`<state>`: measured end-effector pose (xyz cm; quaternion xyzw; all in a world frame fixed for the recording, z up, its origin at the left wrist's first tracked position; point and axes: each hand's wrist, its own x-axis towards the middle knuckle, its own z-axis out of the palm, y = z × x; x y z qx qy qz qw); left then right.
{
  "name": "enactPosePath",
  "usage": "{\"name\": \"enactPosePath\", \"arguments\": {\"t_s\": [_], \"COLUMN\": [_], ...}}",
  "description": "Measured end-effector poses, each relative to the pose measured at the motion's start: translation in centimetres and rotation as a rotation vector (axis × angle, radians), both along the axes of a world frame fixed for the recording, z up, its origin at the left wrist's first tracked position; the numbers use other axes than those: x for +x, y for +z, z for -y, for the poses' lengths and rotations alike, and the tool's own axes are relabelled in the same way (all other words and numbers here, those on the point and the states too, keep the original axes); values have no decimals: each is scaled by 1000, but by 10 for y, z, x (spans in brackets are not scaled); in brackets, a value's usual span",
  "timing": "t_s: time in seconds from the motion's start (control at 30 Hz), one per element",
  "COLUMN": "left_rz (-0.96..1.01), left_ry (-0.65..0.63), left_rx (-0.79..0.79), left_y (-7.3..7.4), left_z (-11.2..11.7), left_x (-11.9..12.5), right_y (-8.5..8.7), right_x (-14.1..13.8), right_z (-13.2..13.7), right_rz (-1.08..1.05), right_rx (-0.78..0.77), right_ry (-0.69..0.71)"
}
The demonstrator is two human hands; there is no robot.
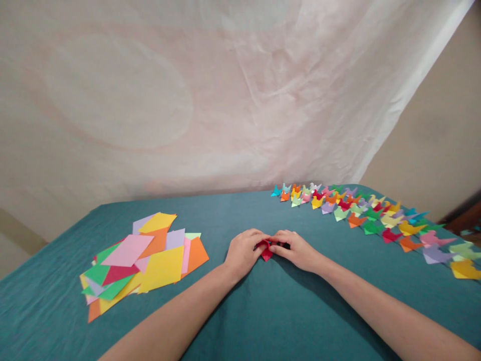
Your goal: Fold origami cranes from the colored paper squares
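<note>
As the left hand [244, 253] and right hand [296, 249] meet mid-frame, their fingers pinch the red paper [266, 251] against the bench [263, 311]; keeping edges aligned and pressing evenly would, I judge, sharpen the fold.

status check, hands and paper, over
Left hand and right hand both pinching small red folded paper piece on teal tablecloth. Loose coloured paper squares left, folded paper figures right, neither obstructing.

Teal-covered worktop [263, 311]. Left side: loose overlapping pile of coloured paper squares [143, 260]. Right side: rows of folded paper figures [376, 215], reaching the far edge. Centre: red folded piece [266, 253].
</note>
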<state>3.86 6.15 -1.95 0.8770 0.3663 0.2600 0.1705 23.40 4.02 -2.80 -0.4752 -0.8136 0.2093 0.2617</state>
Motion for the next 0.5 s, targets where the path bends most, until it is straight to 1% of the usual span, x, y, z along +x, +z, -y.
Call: {"name": "enactPosePath", "arguments": {"t_s": [0.13,0.27,0.4,0.5], "left_rz": [0,2,5,2], "left_ry": [-4,6,1,2], "left_rx": [-21,-42,-43,-30], "left_y": [0,2,1,0], "left_z": [0,1,1,1], "left_x": [-1,-2,-2,-2], "right_y": [-1,3,7,7], "right_x": [0,1,3,4], "right_z": [0,1,3,3], "right_rz": [-25,-56,-77,-89], "right_rx": [-3,-12,-37,-39], "right_ry": [2,20,64,65]}}
